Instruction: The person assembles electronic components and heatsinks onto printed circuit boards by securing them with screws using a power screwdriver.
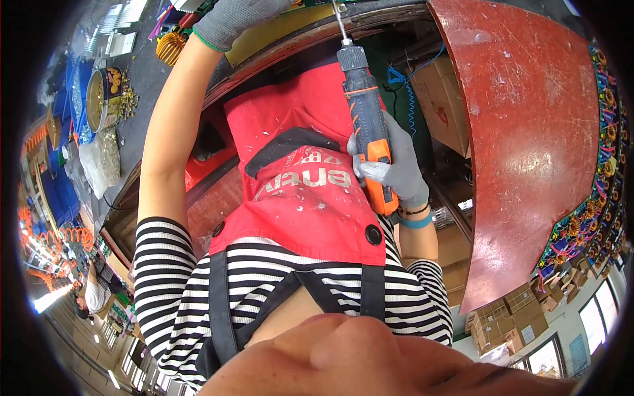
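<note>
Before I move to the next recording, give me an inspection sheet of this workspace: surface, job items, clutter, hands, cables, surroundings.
Surface: gray benchtop at left; scratched, glossy red panel at right.
Job items: black-and-orange power screwdriver, its bit toward the top edge; workpiece not clearly visible.
Clutter: round metal tin with small brass-coloured pieces spilled beside it; clear plastic bag; copper-coloured wound coil.
Hands: gray-gloved right hand grips the screwdriver; gray-gloved left hand is cut off by the frame, its grip unclear.
Cables: blue coiled cable; orange coiled hoses.
Surroundings: brown cardboard boxes, another person.
</note>
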Demonstrator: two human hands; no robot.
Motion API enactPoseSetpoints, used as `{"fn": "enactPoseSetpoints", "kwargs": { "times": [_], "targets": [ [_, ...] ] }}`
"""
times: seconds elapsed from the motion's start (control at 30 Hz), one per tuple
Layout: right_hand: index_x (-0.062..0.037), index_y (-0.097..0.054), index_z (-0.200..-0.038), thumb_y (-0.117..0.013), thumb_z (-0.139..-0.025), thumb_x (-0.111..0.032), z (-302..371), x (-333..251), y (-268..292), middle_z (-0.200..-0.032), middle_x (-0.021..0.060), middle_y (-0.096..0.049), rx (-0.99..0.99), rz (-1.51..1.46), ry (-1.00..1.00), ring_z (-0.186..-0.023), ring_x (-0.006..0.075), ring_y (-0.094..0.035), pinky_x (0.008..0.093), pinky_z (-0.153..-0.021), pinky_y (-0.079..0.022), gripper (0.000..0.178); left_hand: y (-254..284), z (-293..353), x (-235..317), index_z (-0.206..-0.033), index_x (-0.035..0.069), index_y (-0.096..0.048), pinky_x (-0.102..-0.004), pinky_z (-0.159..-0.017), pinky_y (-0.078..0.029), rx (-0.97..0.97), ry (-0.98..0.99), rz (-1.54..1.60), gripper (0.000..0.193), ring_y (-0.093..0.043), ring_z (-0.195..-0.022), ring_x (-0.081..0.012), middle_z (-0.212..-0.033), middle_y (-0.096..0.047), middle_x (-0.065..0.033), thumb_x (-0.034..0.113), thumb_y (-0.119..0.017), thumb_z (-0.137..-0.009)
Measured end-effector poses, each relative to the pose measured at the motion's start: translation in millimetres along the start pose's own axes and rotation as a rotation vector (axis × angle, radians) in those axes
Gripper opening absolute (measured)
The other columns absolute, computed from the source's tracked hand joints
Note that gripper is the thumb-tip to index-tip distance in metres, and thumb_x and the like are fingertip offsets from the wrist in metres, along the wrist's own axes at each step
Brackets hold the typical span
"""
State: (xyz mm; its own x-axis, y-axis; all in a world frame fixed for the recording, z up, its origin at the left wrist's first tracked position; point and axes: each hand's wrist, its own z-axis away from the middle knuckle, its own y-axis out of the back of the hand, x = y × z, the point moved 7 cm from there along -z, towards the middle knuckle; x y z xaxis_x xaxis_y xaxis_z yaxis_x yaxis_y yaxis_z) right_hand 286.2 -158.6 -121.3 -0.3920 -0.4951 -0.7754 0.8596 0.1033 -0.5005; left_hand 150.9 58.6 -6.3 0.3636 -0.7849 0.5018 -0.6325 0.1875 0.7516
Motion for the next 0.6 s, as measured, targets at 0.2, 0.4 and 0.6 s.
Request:
{"fn": "enactPoseSetpoints", "kwargs": {
  "times": [0.2, 0.4, 0.6],
  "targets": [
    [-0.0003, -0.046, -0.127, -0.066, -0.067, -0.004, -2.4, 0.8, -0.3, -0.092, 0.0087, -0.061, 0.028, 0.105, 0.018, -0.069, 0.0124, -0.06, 0.0265, -0.062, -0.051, 0.063, 2.8, 1.3, -4.7, -0.123, 0.002, -0.063, -0.0353, -0.078, -0.049, -0.011, -0.028, -0.03, 0.045, -0.063, -0.09, -0.0325, -0.096, -0.061, -0.017, 0.017, -0.074, -0.082],
    [-0.0006, -0.05, -0.123, -0.066, -0.067, -0.001, 2.9, -5.1, -5.6, -0.09, 0.007, -0.062, 0.107, 0.207, 0.062, -0.075, 0.0112, -0.06, 0.028, -0.073, -0.051, 0.058, -2.3, -1.1, 8.4, -0.127, 0.003, -0.059, -0.0399, -0.08, -0.05, -0.009, -0.152, -0.157, 0.057, -0.061, -0.092, -0.0374, -0.098, -0.06, -0.0174, 0.013, -0.073, -0.073],
    [-0.0008, -0.05, -0.122, -0.066, -0.068, -0.002, 1.4, -4.6, -8.0, -0.09, 0.007, -0.063, 0.1, 0.235, 0.091, -0.076, 0.0112, -0.061, 0.0279, -0.074, -0.051, 0.057, -2.4, -1.1, 7.8, -0.123, 0.003, -0.059, -0.0422, -0.079, -0.05, -0.013, -0.1, -0.22, 0.055, -0.06, -0.092, -0.0385, -0.097, -0.059, -0.0177, 0.009, -0.068, -0.07]
  ]
}}
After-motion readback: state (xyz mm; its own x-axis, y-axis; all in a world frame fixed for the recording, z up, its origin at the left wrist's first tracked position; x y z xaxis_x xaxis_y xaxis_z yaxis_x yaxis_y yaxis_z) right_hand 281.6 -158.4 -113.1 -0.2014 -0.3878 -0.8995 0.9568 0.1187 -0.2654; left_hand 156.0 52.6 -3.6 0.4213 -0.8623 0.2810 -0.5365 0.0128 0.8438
